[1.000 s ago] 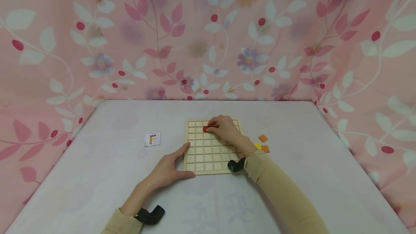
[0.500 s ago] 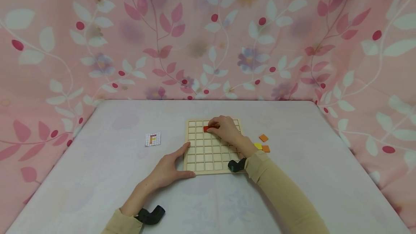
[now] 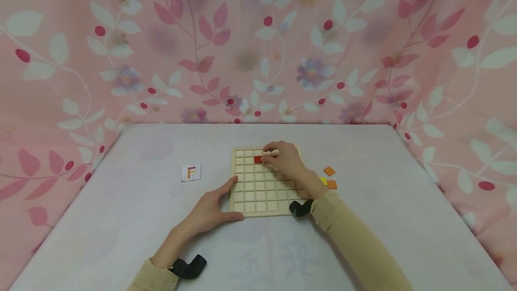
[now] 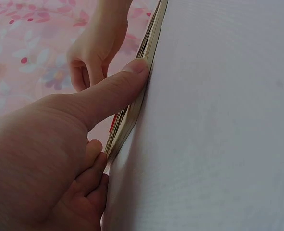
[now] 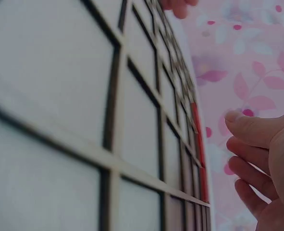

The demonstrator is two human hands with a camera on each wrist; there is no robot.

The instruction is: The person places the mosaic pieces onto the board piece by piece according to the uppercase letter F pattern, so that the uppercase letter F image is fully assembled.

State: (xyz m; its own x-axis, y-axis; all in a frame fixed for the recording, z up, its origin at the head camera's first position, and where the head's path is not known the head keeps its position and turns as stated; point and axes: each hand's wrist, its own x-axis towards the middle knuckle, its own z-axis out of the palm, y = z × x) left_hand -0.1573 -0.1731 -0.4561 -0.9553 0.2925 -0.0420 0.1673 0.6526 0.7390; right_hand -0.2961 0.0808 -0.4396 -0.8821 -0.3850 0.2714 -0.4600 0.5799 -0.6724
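Note:
A square wooden grid board lies on the table. Beside its near left corner is my left hand, thumb along the front edge and index finger at the left side, both fairly straight. My right hand hovers over the far part of the board, fingers loosely bent and apart with nothing between them. Just left of its fingertips, a red tile sits in the second row from the back. The right wrist view shows a row of red tiles in the grid, with that hand's fingers clear of them.
Right of the board lie two orange tiles and a yellow tile, partly behind the right wrist. To its left is a small printed grid card with a coloured pattern. A pink floral curtain rises behind the table.
My right hand has loosened its fingers, let go of the red tile and shifted slightly right. The left hand stays at the board's corner.

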